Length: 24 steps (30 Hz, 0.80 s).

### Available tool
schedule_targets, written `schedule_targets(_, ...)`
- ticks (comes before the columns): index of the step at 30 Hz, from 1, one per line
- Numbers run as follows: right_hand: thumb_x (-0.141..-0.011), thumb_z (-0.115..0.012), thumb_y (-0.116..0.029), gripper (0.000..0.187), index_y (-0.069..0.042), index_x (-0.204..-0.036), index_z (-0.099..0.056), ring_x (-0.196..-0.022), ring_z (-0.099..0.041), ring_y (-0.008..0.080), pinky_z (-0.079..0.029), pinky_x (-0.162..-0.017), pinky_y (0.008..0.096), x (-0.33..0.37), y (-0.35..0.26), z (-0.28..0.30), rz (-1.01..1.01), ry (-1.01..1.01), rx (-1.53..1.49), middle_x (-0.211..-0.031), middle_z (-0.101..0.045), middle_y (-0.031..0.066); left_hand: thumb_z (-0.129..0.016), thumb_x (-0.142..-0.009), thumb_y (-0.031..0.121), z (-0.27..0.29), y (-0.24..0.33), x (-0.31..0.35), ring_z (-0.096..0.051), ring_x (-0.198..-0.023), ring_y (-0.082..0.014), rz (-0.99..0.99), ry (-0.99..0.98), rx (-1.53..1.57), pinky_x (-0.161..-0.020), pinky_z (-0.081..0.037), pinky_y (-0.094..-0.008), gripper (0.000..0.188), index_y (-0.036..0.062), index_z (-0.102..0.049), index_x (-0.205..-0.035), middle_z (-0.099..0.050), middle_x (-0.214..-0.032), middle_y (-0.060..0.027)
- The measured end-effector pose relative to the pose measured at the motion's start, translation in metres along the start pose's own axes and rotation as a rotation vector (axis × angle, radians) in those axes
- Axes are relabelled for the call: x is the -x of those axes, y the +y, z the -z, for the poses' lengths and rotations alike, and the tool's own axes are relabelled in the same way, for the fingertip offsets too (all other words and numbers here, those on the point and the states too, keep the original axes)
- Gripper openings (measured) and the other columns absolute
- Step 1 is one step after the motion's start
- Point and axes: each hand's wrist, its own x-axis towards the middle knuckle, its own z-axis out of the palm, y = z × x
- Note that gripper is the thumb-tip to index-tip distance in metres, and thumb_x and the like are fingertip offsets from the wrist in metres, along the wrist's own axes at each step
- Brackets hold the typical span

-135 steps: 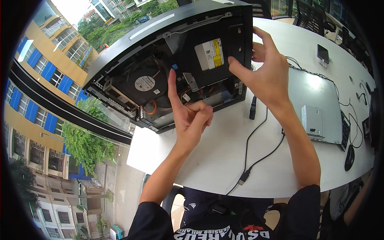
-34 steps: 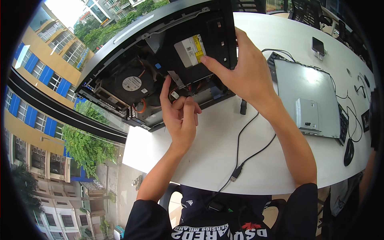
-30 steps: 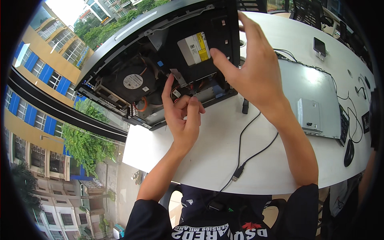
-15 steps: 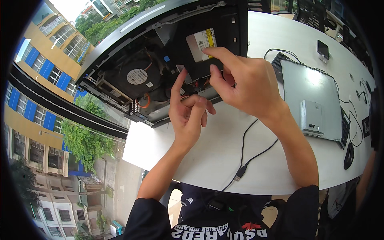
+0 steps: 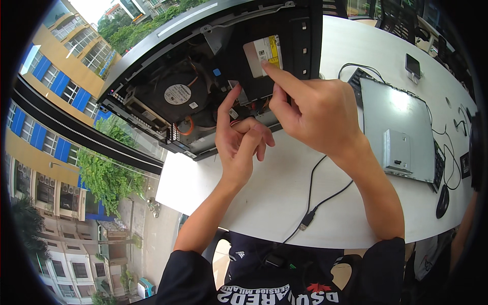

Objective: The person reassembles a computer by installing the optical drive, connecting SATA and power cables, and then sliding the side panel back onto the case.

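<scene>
One desktop computer case (image 5: 313,51), open side facing the wearer, stands tilted at the far left of the white table (image 5: 284,188); its top edge is cut off by the upper frame. Inside: one blower fan (image 5: 178,95), one blue tab (image 5: 217,72), one white-and-yellow label (image 5: 274,48) on a black drive housing (image 5: 239,48); wiring below too dark to count. Two hands at the case. Left hand (image 5: 238,145): index at one metal bracket (image 5: 243,94), other fingers loosely curled, nothing held. Right hand (image 5: 323,112): index extended to the label, thumb free; its curled fingers are hidden, so grip cannot be told. Outward, right: one USB plug (image 5: 307,221), one metal panel (image 5: 376,117) bearing one silver box (image 5: 398,150), one keyboard (image 5: 354,81) mostly covered by the panel, one mouse (image 5: 443,201), one phone (image 5: 412,65).
</scene>
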Motion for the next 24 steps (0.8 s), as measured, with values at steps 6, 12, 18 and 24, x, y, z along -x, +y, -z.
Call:
schedule_targets(6,-0.084,-0.069,-0.013,0.038,-0.005,-0.121,-0.072,-0.042,-0.06,0.0203,-0.045,-0.043,0.0314,-0.003,-0.014,0.009,-0.051,-0.113,0.074,-0.053,-0.062,0.0064,-0.049,-0.091,0.0,-0.002,-0.001,0.001,-0.067,-0.065,-0.0152,-0.035,-0.023,0.007,-0.046,-0.045,-0.0212,0.079,0.004,-0.014,-0.162,-0.066,-0.076,-0.0092)
schedule_targets(12,-0.087,-0.066,-0.018,0.036,-0.005,-0.12,-0.068,-0.045,-0.066,0.0234,-0.049,-0.043,0.0326,-0.003,-0.015,0.01,-0.074,-0.106,0.057,-0.054,-0.065,0.0077,-0.049,-0.091,-0.001,-0.002,-0.004,0.0,-0.067,-0.065,-0.0155,-0.054,-0.021,-0.007,-0.047,-0.045,-0.0212,0.08,0.004,-0.012,-0.162,-0.066,-0.076,-0.009)
schedule_targets(18,-0.086,-0.066,-0.015,0.039,-0.006,-0.124,-0.063,-0.046,-0.065,0.0251,-0.05,-0.043,0.0345,-0.005,-0.014,0.009,-0.105,-0.087,0.017,-0.056,-0.065,0.0081,-0.049,-0.091,-0.001,-0.003,-0.004,0.001,-0.067,-0.065,-0.0155,-0.058,-0.016,-0.023,-0.047,-0.045,-0.0216,0.081,0.0035,-0.011,-0.162,-0.065,-0.075,-0.0091)
schedule_targets(24,-0.086,-0.069,-0.012,0.05,-0.012,-0.135,-0.059,-0.043,-0.059,0.0224,-0.043,-0.043,0.0338,-0.002,-0.013,0.003,-0.132,-0.043,-0.008,-0.053,-0.058,0.0043,-0.05,-0.091,-0.001,-0.003,0.0,0.001,-0.066,-0.065,-0.0154,-0.025,-0.015,-0.025,-0.048,-0.045,-0.0219,0.081,0.0037,-0.011,-0.162,-0.065,-0.075,-0.0095)
